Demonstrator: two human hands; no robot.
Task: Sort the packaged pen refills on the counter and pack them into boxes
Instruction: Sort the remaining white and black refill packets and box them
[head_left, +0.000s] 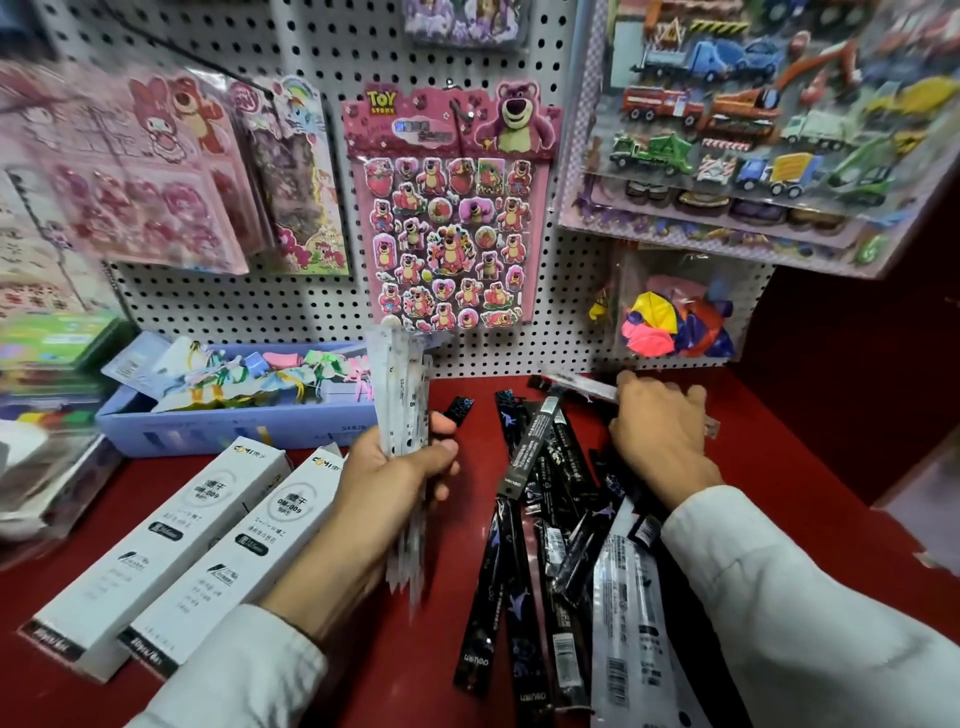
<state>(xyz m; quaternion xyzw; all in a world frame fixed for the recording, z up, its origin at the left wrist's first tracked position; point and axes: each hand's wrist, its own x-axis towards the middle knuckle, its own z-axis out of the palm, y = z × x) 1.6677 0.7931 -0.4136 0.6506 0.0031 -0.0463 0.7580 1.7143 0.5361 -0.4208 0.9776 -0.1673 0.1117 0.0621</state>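
Black refills lie heaped on the red bench, which has bare room in front of the heap. Left of the heap lie two white boxes. The left hand clamps upright clear refills; the right hand, behind the heap, pinches one packet.

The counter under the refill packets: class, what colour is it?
Red, clearest in the head view: the counter.

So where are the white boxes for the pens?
In the head view, the two white boxes lie side by side on the red counter at lower left, beside the left hand and before the blue tray.
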